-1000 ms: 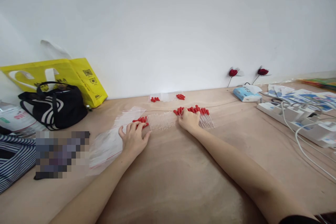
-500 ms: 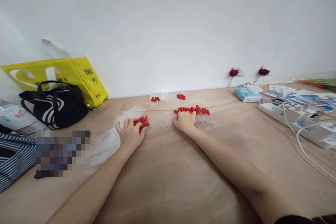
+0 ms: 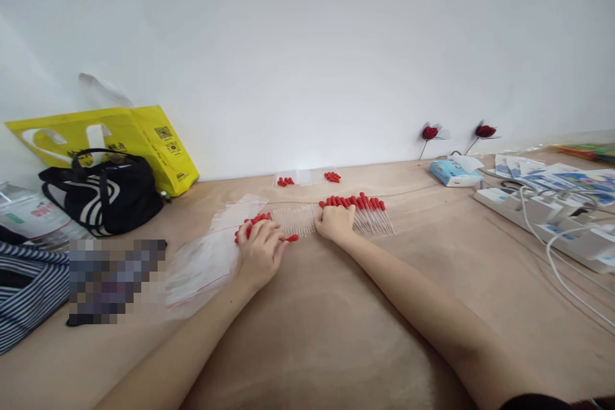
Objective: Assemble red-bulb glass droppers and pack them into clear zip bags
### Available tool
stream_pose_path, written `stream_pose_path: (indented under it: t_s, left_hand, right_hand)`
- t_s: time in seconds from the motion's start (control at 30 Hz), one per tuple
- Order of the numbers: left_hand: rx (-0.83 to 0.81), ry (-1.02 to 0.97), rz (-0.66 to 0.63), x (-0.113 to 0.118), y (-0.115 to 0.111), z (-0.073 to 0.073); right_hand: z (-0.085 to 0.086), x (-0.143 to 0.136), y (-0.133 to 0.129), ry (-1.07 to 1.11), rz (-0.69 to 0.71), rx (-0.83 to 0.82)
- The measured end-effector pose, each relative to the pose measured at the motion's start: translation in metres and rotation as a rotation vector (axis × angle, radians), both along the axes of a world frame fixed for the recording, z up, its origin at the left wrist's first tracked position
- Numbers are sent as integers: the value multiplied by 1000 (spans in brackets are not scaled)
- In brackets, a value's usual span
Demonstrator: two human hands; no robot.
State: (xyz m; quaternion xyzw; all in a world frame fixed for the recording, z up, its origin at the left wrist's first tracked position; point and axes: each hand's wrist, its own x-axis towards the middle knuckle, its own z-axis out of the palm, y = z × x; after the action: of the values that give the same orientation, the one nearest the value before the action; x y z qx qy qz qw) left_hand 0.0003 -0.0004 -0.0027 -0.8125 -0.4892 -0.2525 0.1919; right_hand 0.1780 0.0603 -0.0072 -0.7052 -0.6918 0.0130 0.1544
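Thin clear tubes [image 3: 298,221] lie side by side on the wooden table. To their right, a row of similar tubes [image 3: 377,222] carries red bulb-like caps [image 3: 362,200] on the far ends. My left hand [image 3: 259,248] lies over the left end of the bare tubes, fingers bent, with one red cap [image 3: 291,238] at its fingertips. Loose red caps [image 3: 250,223] lie beyond and beside this hand. My right hand [image 3: 335,222] is closed at the boundary between bare and capped tubes; its fingertips are hidden, so what they pinch does not show.
Clear plastic bags [image 3: 206,262] lie left of my left hand. Small red-capped bundles [image 3: 332,177] sit by the wall. A black bag [image 3: 106,195] and yellow bag [image 3: 168,141] stand left. A tissue pack [image 3: 454,172] and power strip [image 3: 542,221] with cables are on the right.
My left hand has moved right, off the cap pile and over the bare tubes, bringing one red cap at its fingertips. My right hand has stayed nearly in place.
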Motion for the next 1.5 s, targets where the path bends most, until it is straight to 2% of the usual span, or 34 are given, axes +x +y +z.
stream_pose_path:
  t_s: [0.07,0.13,0.37,0.43,0.53,0.63,0.8,0.9,1.07,1.27,1.4,1.5]
  left_hand:
    - [-89,-21,-91,8,-9,0]
    - [-154,-53,-122,14,-15,-1]
    - [-282,-135,-94,16,-14,-2]
    - [-287,-82,-174,12,-9,-3]
    - [-318,46,-361,6,-4,-3]
    - [-394,84,-483,5,-6,-1]
    - [-487,94,-593,13,-20,6]
    - [-494,86,-617,16,-22,3]
    - [-470,-39,-605,16,-16,-6]
    - [-522,-108,-618,15,-16,-2]
    - [-495,-102,-630,15,-16,-2]
    - [-443,-115,-589,16,-15,-3]
  right_hand:
    - [0,0,0,-1,-1,-7]
    - [0,1,0,-3,-3,-16]
    - [2,2,-2,-13,0,-30]
    - [2,2,-3,-17,1,-19]
    - [3,6,-8,-21,19,8]
    - [1,18,-19,3,100,75]
    - [-11,56,-46,15,342,149]
    - [-17,79,-59,5,447,141]
    - [-19,98,-65,42,520,143]
    - [-18,100,-62,132,570,99]
    - [-15,97,-63,133,513,105]
    - [-13,93,-63,165,488,99]
